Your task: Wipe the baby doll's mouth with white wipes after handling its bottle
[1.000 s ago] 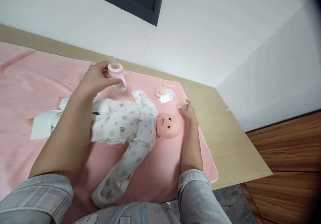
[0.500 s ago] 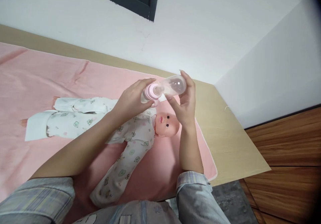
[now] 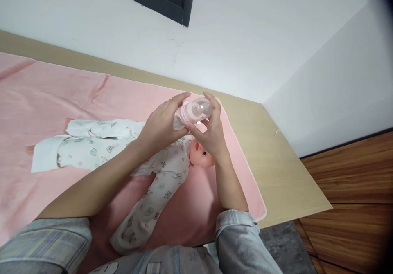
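Observation:
My left hand [image 3: 164, 120] is wrapped round the body of a baby bottle [image 3: 178, 122] with a pink collar. A clear domed cap [image 3: 203, 108] sits over the nipple end, and my right hand [image 3: 213, 129] grips it with thumb and fingers. Whether the cap is fully seated I cannot tell. Beneath my hands lies a baby doll [image 3: 202, 157] on its back, its head to the right and partly covered by my right hand. It wears a white printed outfit [image 3: 166, 165].
A pink blanket [image 3: 55, 90] lies under the doll on a light wooden table [image 3: 264, 155]. A white wall [image 3: 227, 41] with a dark frame [image 3: 175, 4] rises behind. Brown wood-grain panels [image 3: 353, 180] stand at the right.
My right hand has moved left, bringing the clear cap from beside the nipple onto the bottle's top. It now covers more of the doll's head. The left hand has hardly moved.

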Tool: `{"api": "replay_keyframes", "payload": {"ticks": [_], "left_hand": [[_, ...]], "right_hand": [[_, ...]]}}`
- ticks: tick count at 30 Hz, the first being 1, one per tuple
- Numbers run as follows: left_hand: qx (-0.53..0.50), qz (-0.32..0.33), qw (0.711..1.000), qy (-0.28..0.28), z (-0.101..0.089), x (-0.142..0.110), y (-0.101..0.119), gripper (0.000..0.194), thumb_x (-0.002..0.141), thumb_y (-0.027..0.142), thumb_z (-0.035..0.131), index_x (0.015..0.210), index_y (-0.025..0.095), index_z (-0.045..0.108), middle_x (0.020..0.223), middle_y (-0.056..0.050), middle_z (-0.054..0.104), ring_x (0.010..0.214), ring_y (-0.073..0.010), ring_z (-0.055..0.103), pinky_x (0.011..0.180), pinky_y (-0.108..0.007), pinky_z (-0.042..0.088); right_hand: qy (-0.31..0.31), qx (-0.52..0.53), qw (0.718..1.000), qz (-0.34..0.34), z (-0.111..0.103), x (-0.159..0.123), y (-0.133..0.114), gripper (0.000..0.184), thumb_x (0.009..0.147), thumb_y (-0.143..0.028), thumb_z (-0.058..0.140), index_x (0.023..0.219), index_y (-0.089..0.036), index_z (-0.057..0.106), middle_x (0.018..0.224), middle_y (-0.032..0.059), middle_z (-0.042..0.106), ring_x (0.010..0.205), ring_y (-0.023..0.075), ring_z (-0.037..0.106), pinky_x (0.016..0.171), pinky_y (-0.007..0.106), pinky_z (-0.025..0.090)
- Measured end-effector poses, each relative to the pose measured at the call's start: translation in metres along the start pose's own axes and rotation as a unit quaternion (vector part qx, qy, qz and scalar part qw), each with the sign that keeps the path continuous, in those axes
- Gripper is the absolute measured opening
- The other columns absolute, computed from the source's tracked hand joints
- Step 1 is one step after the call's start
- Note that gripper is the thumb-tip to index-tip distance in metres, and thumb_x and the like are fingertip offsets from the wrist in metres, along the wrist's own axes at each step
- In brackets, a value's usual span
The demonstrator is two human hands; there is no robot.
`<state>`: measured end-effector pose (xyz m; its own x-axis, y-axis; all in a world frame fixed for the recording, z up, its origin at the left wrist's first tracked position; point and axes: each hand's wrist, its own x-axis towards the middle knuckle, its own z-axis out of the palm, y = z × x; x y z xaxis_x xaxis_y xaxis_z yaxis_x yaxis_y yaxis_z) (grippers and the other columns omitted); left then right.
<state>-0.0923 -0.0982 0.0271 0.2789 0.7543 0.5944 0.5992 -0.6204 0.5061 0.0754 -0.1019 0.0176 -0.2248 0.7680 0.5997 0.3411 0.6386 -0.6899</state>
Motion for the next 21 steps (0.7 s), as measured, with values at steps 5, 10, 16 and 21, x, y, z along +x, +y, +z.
{"api": "replay_keyframes", "payload": {"ticks": [5, 10, 16, 21], "left_hand": [[0.014, 0.001, 1.000, 0.008, 0.001, -0.002, 0.003, 0.066, 0.083, 0.031, 0.065, 0.142, 0.018, 0.040, 0.132, -0.012, 0.058, 0.114, -0.0277, 0.061, 0.098, -0.038, 0.049], [0.019, 0.013, 1.000, 0.012, 0.001, -0.003, 0.002, 0.065, 0.085, 0.033, 0.065, 0.143, 0.017, 0.039, 0.133, -0.013, 0.058, 0.114, -0.0273, 0.061, 0.099, -0.039, 0.048], [0.016, 0.033, 0.999, -0.015, -0.008, -0.004, 0.003, 0.069, 0.088, 0.041, 0.066, 0.146, 0.018, 0.039, 0.135, -0.012, 0.058, 0.122, -0.0296, 0.056, 0.103, -0.042, 0.045], [-0.021, 0.071, 0.993, -0.088, -0.037, -0.013, 0.018, 0.040, 0.094, 0.037, 0.060, 0.132, 0.023, 0.056, 0.130, -0.005, 0.063, 0.119, -0.0263, 0.059, 0.101, -0.038, 0.046]], "right_hand": [[0.004, 0.020, 1.000, 0.019, 0.005, -0.001, 0.001, 0.091, 0.084, -0.060, 0.065, 0.153, -0.038, 0.009, 0.159, 0.0067, 0.022, 0.147, 0.0274, 0.032, 0.110, 0.050, 0.050], [0.011, -0.004, 1.000, 0.020, 0.008, -0.002, 0.001, 0.086, 0.088, -0.060, 0.058, 0.153, -0.038, 0.006, 0.162, 0.0054, 0.015, 0.147, 0.0265, 0.032, 0.110, 0.048, 0.051], [0.060, -0.013, 0.998, 0.030, -0.009, 0.002, 0.010, 0.089, 0.086, -0.053, 0.064, 0.153, -0.041, 0.007, 0.158, 0.0056, 0.023, 0.140, 0.0266, 0.042, 0.103, 0.047, 0.055], [0.145, -0.095, 0.984, 0.045, -0.051, 0.009, 0.052, 0.092, 0.084, -0.049, 0.064, 0.154, -0.036, 0.006, 0.153, 0.0109, 0.031, 0.134, 0.0272, 0.048, 0.096, 0.046, 0.056]]}}
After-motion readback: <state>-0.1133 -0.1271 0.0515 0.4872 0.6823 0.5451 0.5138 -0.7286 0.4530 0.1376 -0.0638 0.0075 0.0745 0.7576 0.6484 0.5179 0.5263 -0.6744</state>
